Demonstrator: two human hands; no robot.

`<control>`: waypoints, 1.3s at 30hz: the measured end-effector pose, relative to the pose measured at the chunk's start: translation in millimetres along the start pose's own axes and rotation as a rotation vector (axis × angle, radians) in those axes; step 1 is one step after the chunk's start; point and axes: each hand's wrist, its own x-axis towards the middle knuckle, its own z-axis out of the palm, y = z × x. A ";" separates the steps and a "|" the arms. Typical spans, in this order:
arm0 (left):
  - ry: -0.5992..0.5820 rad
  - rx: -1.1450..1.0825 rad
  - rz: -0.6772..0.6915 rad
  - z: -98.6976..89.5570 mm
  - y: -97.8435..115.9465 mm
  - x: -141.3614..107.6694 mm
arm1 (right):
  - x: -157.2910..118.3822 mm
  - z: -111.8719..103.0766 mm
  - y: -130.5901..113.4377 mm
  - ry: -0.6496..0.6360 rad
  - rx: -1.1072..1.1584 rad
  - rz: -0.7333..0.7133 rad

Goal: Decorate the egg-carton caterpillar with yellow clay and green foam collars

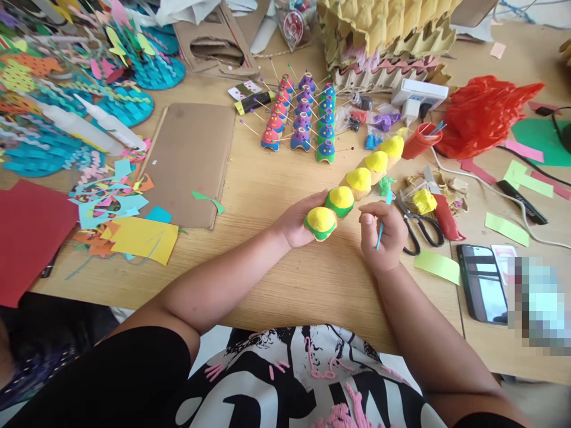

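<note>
My left hand (300, 221) is closed around the near end of an egg-carton strip (359, 182), a row of several bumps topped with yellow clay. Green clay wraps the lower sides of the two nearest bumps; the farther ones show bare tan carton below the yellow. In my right hand (384, 233) a thin blue stick (380, 229) is pinched, its upper end near a small lump of green clay (386, 186). Both hands are above the table, the right one just beside the strip. Further back stand three finished-looking caterpillar strips, red (276, 116), purple (304, 113) and blue-green (327, 122), with pins sticking out.
Black-handled scissors (422, 224) and a red cutter (446, 217) lie right of my right hand. A phone (482, 285) rests near the front edge. Cardboard (187, 160) and paper scraps (143, 238) lie left. Egg trays (383, 30) and a red plastic bag (486, 119) stand behind.
</note>
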 end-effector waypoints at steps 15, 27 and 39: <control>-0.049 -0.025 0.089 10.6 -0.1 -0.7 | 1.2 25.6 -1.8 -0.243 0.812 0.631; -0.030 0.020 0.170 9.7 -4.4 -1.2 | 2.4 22.0 2.8 -0.172 1.043 0.829; 0.021 0.136 0.265 9.4 -7.2 -2.5 | 6.3 18.0 0.4 -0.198 1.124 0.939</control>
